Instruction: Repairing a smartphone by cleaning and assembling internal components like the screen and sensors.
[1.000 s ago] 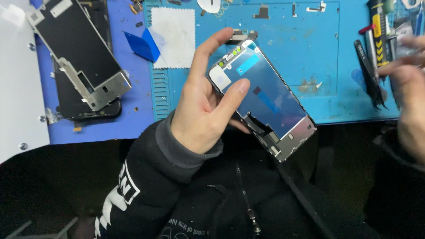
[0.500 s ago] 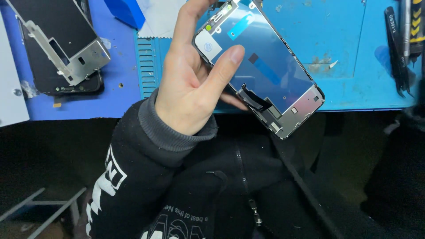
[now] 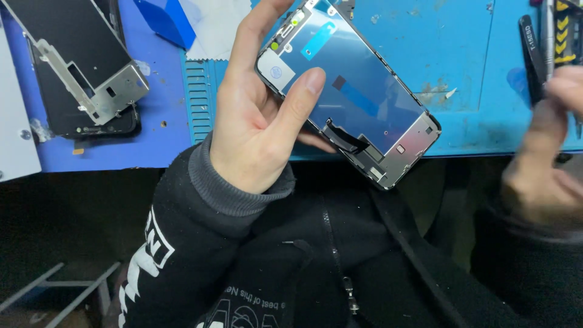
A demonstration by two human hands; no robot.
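The left hand [image 3: 255, 130] holds a phone screen assembly [image 3: 349, 91] above the near edge of the blue worktop [image 3: 461, 54], thumb on its metal back, fingers behind. Its long axis runs from far-left to near-right, toward the blurred right hand [image 3: 540, 164], whose grip cannot be read, near black tweezers [image 3: 533, 51]. The backplate is smooth and bluish, with a flex cable.

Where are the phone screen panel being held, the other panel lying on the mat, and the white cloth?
held screen panel [image 3: 358, 91], head view, shiny back plate.
second panel [image 3: 73, 30], head view, dark back.
white cloth [image 3: 221, 27], head view, its middle.
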